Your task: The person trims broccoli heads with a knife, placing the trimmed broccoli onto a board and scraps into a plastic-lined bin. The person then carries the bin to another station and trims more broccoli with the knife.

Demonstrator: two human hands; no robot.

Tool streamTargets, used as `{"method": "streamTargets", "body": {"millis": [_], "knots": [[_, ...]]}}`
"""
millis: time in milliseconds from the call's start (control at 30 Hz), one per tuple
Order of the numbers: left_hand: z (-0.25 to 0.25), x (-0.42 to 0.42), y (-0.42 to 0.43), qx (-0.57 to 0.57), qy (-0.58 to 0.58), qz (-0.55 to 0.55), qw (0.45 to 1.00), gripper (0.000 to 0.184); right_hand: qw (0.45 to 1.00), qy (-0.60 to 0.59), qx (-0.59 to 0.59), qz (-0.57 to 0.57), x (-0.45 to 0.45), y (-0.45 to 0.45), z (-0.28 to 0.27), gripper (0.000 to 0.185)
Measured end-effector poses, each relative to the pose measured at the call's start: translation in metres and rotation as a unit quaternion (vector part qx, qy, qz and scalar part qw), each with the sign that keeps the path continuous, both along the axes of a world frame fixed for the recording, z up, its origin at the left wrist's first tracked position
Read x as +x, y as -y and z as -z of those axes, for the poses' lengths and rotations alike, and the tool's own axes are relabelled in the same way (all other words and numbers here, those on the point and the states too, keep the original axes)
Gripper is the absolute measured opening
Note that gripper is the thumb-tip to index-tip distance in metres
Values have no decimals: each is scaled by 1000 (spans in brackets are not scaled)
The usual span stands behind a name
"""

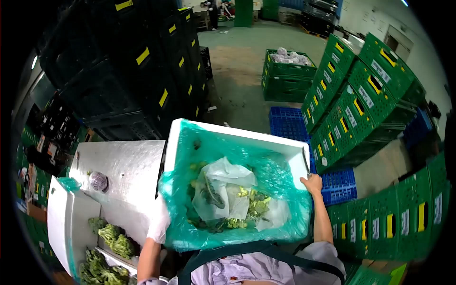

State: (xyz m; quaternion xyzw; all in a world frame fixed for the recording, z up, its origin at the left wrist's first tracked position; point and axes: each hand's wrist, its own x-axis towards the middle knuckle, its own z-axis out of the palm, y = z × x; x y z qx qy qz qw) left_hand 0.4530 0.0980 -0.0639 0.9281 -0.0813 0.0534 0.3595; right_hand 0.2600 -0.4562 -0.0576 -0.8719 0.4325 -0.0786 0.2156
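A white foam box (237,130) lined with green plastic film is held in front of my body, tilted toward me. Inside lie pale sheets of wrap (228,178) and pieces of broccoli (258,204). My left hand (159,221), in a white glove, presses against the box's left side, its fingers mostly hidden by glare and the film. At the right rim, my bare right hand (312,183) grips the box wall with its fingers wrapped round the edge.
On the left is a metal table (128,166) with a netted round item (98,181) and another foam box (59,223) beside broccoli (116,241). Dark crates (118,85) stand ahead left; green crates (351,109) and blue pallets (287,121) are on the right.
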Motion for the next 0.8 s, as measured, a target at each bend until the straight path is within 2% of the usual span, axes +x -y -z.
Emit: {"method": "streamTargets", "body": {"millis": [33, 67, 100, 167, 200, 233, 300, 400, 500, 600, 633, 700, 800], "knots": [[15, 11, 21, 46, -25, 11, 999, 23, 1000, -25, 1, 15, -4, 25, 3, 42], [11, 19, 51, 93, -49, 24, 994, 23, 999, -32, -17, 30, -4, 44, -2, 44], [-45, 13, 98, 219, -34, 46, 974, 23, 998, -30, -40, 31, -5, 68, -2, 45], [-40, 32, 141, 258, -70, 49, 962, 23, 997, -23, -60, 52, -5, 108, -7, 45], [-37, 38, 160, 254, -67, 68, 962, 22, 996, -23, -77, 45, -7, 129, -5, 45], [-42, 41, 181, 238, -77, 73, 965, 22, 996, 37, -68, 34, -9, 142, -8, 41], [-42, 47, 218, 205, -64, 95, 972, 21, 995, 20, -92, 44, -12, 173, -7, 43], [7, 71, 254, 189, -56, 83, 977, 21, 993, -6, -86, 77, -10, 196, -11, 42], [-3, 88, 295, 204, -65, 83, 973, 24, 991, -22, -119, 65, -10, 230, 10, 44], [-7, 109, 324, 166, -60, 93, 980, 25, 991, -46, -108, 63, -5, 263, 29, 45], [-3, 117, 332, 161, -53, 96, 981, 25, 991, -61, -107, 48, 1, 264, 25, 45], [6, 140, 352, 182, -78, 95, 976, 21, 989, -79, -87, 85, 23, 264, 12, 45], [5, 176, 378, 202, -109, 102, 968, 23, 987, -91, -95, 96, 50, 291, 25, 43]]}}
